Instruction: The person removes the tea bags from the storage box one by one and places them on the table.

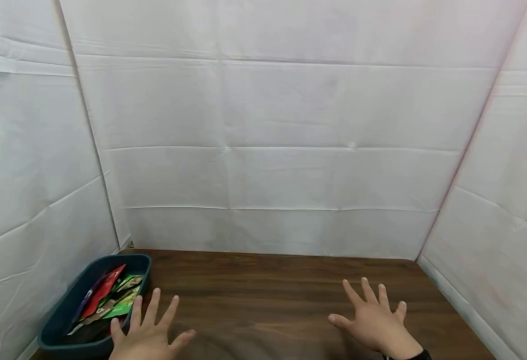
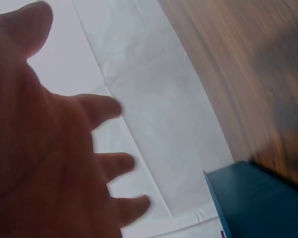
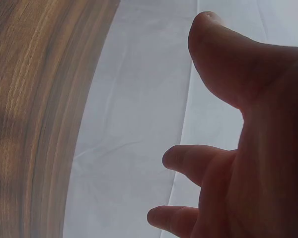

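Observation:
My left hand [image 1: 145,335] is held over the table's front left with its fingers spread and nothing in it. Its fingertips overlap the right edge of a dark teal basket [image 1: 56,320] in the head view. Inside the basket lie several flat packets, among them a red packet [image 1: 103,294] and a green packet [image 1: 118,309]. Over the right part of the table, my right hand [image 1: 376,320] spreads its fingers, also holding nothing. The left wrist view shows the left palm [image 2: 44,148] with a corner of the basket at lower right; the right palm [image 3: 268,148] fills the right wrist view's right side.
The dark brown wooden table [image 1: 254,300] runs between the hands and back to a white sheet wall [image 1: 286,175]. More white sheeting stands along the left side [image 1: 29,175] and the right side [image 1: 506,200]. The basket sits close against the left sheet.

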A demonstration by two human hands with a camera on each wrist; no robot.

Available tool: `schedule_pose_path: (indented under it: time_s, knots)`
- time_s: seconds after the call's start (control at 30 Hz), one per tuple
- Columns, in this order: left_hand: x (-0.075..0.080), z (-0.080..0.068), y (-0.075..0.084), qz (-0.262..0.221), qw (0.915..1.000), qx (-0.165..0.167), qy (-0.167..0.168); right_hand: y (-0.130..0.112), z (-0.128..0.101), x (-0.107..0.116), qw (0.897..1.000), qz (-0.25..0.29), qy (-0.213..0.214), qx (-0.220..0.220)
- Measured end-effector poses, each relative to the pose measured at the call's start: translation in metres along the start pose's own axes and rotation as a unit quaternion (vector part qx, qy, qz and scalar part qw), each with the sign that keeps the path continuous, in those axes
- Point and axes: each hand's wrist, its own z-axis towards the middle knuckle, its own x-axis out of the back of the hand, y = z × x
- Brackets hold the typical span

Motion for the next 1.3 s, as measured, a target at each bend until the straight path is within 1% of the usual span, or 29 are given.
schedule_pose_path:
  time_s: [0.07,0.17,0.27,0.3,0.37,0.43,0.47,0.53,0.67,0.73,0.83,0.97,1.07,1.17,1.3]
  knots:
    - [0.001,0.0,-0.006,0.015,0.999,-0.018,0.037,0.007,0.0,0.0,1.0,-0.003,0.001,0.0]
    - [0.005,0.0,-0.016,0.028,0.9945,-0.037,0.094,0.024,-0.004,-0.001,1.0,-0.008,-0.004,-0.019]
    - [0.012,0.0,-0.032,0.012,0.989,-0.049,0.139,0.045,-0.007,-0.004,0.998,-0.024,-0.015,-0.05]
    - [0.015,0.001,-0.038,0.002,0.9874,-0.053,0.149,0.052,-0.008,-0.005,0.998,-0.028,-0.021,-0.06]
    - [0.02,0.004,-0.049,-0.019,0.9828,-0.065,0.172,0.066,-0.007,-0.006,0.997,-0.038,-0.027,-0.069]
    - [0.023,0.01,-0.059,-0.033,0.9785,-0.075,0.19,0.079,-0.007,-0.007,0.996,-0.049,-0.028,-0.068]
    - [0.025,0.014,-0.063,-0.039,0.9782,-0.077,0.189,0.084,-0.007,-0.006,0.996,-0.052,-0.028,-0.068]
    - [0.027,0.023,-0.071,-0.056,0.9804,-0.074,0.174,0.094,-0.006,-0.006,0.996,-0.053,-0.025,-0.066]
    - [0.027,0.037,-0.083,-0.084,0.9874,-0.048,0.125,0.104,-0.006,-0.007,0.996,-0.054,-0.017,-0.069]
    - [0.024,0.041,-0.088,-0.09,0.9892,-0.035,0.11,0.107,-0.006,-0.007,0.996,-0.056,-0.014,-0.07]
    - [0.019,0.043,-0.097,-0.088,0.9908,-0.021,0.1,0.107,-0.005,-0.006,0.996,-0.059,-0.013,-0.065]
    - [0.015,0.044,-0.104,-0.092,0.9907,-0.014,0.099,0.107,-0.005,-0.003,0.996,-0.06,-0.023,-0.063]
    - [0.016,0.044,-0.105,-0.106,0.9898,-0.016,0.094,0.108,-0.005,-0.003,0.995,-0.059,-0.033,-0.068]
    - [0.018,0.044,-0.105,-0.131,0.9881,-0.019,0.078,0.109,-0.005,-0.002,0.995,-0.055,-0.041,-0.069]
    - [0.02,0.044,-0.104,-0.151,0.9859,-0.029,0.064,0.107,-0.001,0.002,0.996,-0.062,-0.046,-0.051]
